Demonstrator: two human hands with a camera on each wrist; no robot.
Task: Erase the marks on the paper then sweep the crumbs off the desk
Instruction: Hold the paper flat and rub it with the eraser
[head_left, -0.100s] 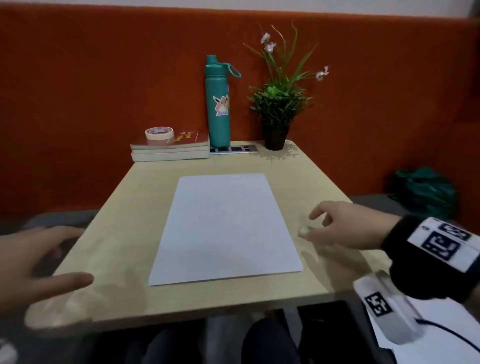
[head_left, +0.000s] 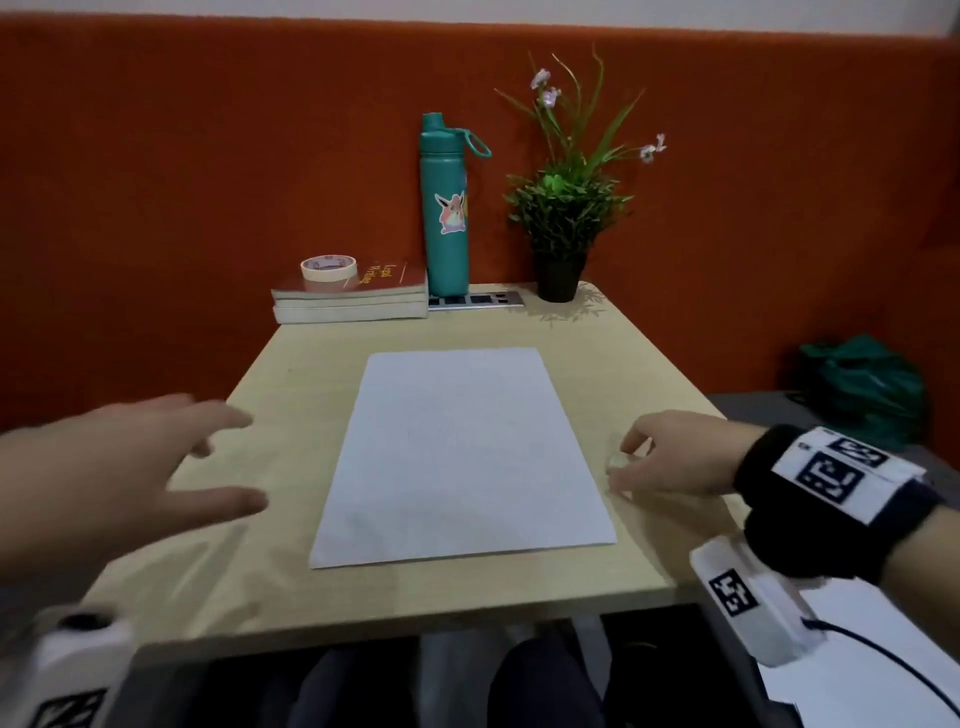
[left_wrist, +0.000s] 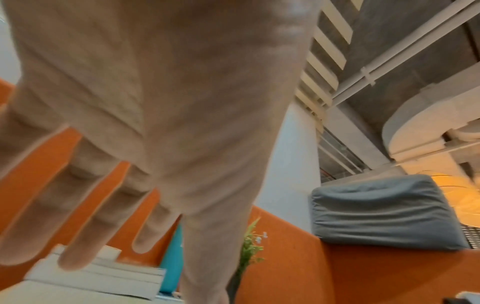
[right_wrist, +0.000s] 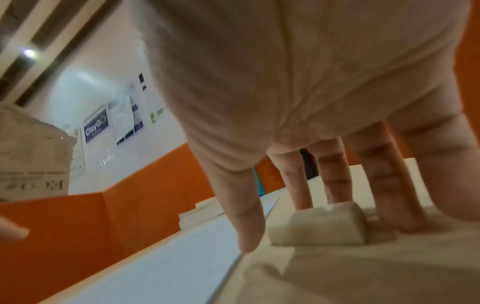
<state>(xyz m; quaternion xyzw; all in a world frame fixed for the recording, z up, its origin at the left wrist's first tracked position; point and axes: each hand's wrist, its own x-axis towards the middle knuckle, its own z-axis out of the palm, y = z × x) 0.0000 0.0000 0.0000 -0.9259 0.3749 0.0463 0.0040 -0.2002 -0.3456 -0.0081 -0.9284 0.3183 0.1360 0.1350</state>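
Note:
A white sheet of paper (head_left: 457, 452) lies flat in the middle of the light wooden desk (head_left: 291, 374); any marks on it are too faint to make out. A small pale eraser (head_left: 619, 460) lies on the desk just right of the paper's right edge. My right hand (head_left: 622, 462) arches over it. In the right wrist view the eraser (right_wrist: 319, 224) sits between the thumb, whose tip rests on the desk by the paper's edge, and the fingers (right_wrist: 337, 185) touching its far side. My left hand (head_left: 249, 460) hovers over the desk left of the paper, fingers spread, holding nothing.
At the back of the desk stand two stacked books (head_left: 350, 301) with a tape roll (head_left: 328, 267) on top, a teal bottle (head_left: 444, 208), a potted plant (head_left: 563, 223) and a socket strip (head_left: 475, 300). An orange partition (head_left: 208, 156) walls the back. A green bag (head_left: 862, 389) lies off to the right.
My left hand has moved forward and right, from the desk's near left corner to beside the paper. The right hand stays over the eraser.

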